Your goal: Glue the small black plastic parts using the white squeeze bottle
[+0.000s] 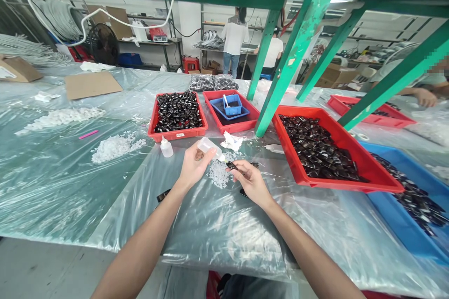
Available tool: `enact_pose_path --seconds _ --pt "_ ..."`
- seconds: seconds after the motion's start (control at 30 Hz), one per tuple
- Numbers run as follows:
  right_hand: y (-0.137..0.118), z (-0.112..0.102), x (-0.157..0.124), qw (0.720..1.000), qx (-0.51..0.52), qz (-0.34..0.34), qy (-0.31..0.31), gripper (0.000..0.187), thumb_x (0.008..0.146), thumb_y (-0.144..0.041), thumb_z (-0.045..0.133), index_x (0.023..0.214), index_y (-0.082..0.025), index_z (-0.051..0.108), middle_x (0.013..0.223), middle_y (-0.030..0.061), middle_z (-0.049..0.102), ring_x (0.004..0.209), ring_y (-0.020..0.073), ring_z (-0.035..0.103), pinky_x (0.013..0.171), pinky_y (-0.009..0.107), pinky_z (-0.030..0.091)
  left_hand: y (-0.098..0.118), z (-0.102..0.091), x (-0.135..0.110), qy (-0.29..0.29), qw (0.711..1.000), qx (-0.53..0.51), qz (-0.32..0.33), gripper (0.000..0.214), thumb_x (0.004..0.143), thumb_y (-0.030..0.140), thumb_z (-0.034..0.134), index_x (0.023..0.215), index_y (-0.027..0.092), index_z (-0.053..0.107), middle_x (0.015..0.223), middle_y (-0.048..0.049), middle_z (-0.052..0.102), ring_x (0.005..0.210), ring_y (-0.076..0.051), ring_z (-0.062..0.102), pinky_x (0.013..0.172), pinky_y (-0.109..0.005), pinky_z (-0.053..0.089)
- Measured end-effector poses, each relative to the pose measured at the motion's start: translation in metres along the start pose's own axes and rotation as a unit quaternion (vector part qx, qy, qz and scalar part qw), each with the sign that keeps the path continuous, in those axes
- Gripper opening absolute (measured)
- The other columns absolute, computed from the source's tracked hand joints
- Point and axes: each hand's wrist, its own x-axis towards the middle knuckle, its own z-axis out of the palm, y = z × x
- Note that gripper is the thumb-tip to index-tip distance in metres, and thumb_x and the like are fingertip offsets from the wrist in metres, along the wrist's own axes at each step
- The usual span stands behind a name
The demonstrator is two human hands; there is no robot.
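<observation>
One clear bottle (207, 146) is gripped in the left hand (194, 166), tilted so that its nozzle points down and across toward the right hand (251, 181). The right hand pinches a small black part (232, 165) between its fingers, near the nozzle; whether the two touch is too small to tell. Both hands are above the bench (70, 205), which is covered with clear plastic sheet.

Under the nozzle and the black part lies a pile of white bits (218, 175), with a crumpled tissue (232, 141) just behind. A small bottle (167, 148) stands upright beyond the left hand, in front of a red tray (192, 133) filled with dark pieces (177, 111). A second red tray (231, 127), beside it, holds small blue trays (233, 111) with a white scoop (225, 101). To the right, a large red tray (351, 186) of black parts overlaps a blue tray (407, 231).

On the left side, a pink pen (88, 134) lies near another white heap (115, 148). A co-worker's hand (426, 98) shows at far right.
</observation>
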Motion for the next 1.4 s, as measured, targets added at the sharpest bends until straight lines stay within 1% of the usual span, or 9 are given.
enact_pose_path --seconds 0.13,0.27,0.4,0.6,0.73,0.83,1.0,1.23,1.4 --pt "-0.0014 0.0004 0.0001 1.0 0.011 -0.004 -0.006 0.032 0.085 -0.051 0.07 0.099 -0.024 0.06 0.094 0.0068 0.076 0.065 0.0177 0.065 0.062 0.032 0.055 -0.0008 -0.0025 -0.0003 -0.026 0.999 0.026 0.027 0.031 0.077 0.048 0.079 0.074 0.018 0.068 0.061 0.0001 0.057 0.053 -0.013 0.049 0.053 -0.025 0.037" --pt "-0.0019 0.0005 0.0005 1.0 0.02 -0.001 -0.009 0.033 0.084 -0.052 0.07 0.099 -0.024 0.06 0.089 0.0056 0.075 0.066 0.0187 0.065 0.063 0.033 0.055 -0.0017 -0.0022 -0.002 -0.011 0.997 0.045 0.054 0.031 0.078 0.048 0.078 0.075 0.019 0.067 0.066 -0.001 0.06 0.056 -0.014 0.051 0.055 -0.026 0.038" --pt "-0.003 0.0 0.001 0.999 0.036 0.001 -0.011 0.032 0.083 -0.051 0.071 0.098 -0.024 0.06 0.085 0.0045 0.074 0.066 0.0188 0.065 0.063 0.032 0.055 -0.0012 -0.0013 -0.0042 0.001 0.993 0.084 0.086 0.028 0.079 0.045 0.078 0.076 0.019 0.067 0.069 -0.0018 0.062 0.06 -0.015 0.052 0.058 -0.026 0.039" --pt "-0.0026 0.0001 0.001 0.998 0.054 -0.003 -0.017 0.034 0.083 -0.05 0.073 0.098 -0.023 0.06 0.087 0.0051 0.075 0.058 0.0142 0.057 0.062 0.03 0.052 -0.0014 -0.0028 -0.0038 -0.026 0.991 0.082 0.102 0.03 0.086 0.046 0.07 0.077 0.018 0.064 0.068 -0.0005 0.061 0.057 -0.013 0.05 0.055 -0.025 0.039" --pt "-0.001 -0.0004 0.0017 0.998 0.066 -0.007 -0.022 0.034 0.083 -0.049 0.074 0.099 -0.022 0.061 0.086 0.0042 0.075 0.057 0.0128 0.055 0.061 0.028 0.051 -0.0059 -0.0036 -0.0041 -0.012 0.985 0.115 0.126 0.026 0.088 0.042 0.069 0.08 0.018 0.063 0.07 -0.0003 0.06 0.059 -0.013 0.051 0.057 -0.026 0.04" --pt "-0.0009 -0.001 0.0019 0.997 0.07 -0.005 -0.021 0.033 0.083 -0.048 0.075 0.099 -0.022 0.061 0.085 0.0039 0.075 0.058 0.013 0.055 0.061 0.028 0.05 -0.0074 -0.0038 -0.0046 -0.012 0.984 0.123 0.126 0.025 0.088 0.041 0.069 0.081 0.018 0.063 0.072 -0.0007 0.06 0.061 -0.014 0.052 0.058 -0.027 0.041" --pt "-0.0008 -0.0008 0.0018 0.997 0.07 -0.003 -0.023 0.033 0.083 -0.048 0.075 0.098 -0.022 0.06 0.087 0.0043 0.075 0.058 0.0128 0.055 0.062 0.028 0.05 -0.0049 -0.0037 -0.0043 -0.022 0.988 0.103 0.116 0.029 0.088 0.045 0.068 0.079 0.018 0.062 0.068 0.0004 0.059 0.058 -0.013 0.051 0.057 -0.026 0.04" --pt "0.0016 -0.0008 0.0022 0.998 0.065 -0.004 -0.019 0.036 0.082 -0.051 0.074 0.099 -0.022 0.06 0.084 0.0038 0.074 0.057 0.0135 0.056 0.061 0.029 0.051 -0.0084 -0.0025 -0.005 0.0 0.986 0.112 0.122 0.025 0.087 0.041 0.07 0.079 0.018 0.064 0.071 -0.0011 0.061 0.06 -0.014 0.052 0.056 -0.026 0.041" --pt "-0.001 -0.0008 0.0016 0.997 0.066 -0.01 -0.024 0.033 0.083 -0.048 0.074 0.098 -0.023 0.061 0.085 0.0041 0.075 0.059 0.0139 0.057 0.061 0.028 0.051 -0.0027 -0.0012 -0.0048 -0.012 0.988 0.092 0.123 0.027 0.087 0.043 0.07 0.077 0.018 0.065 0.068 -0.0007 0.062 0.058 -0.013 0.052 0.056 -0.026 0.041"
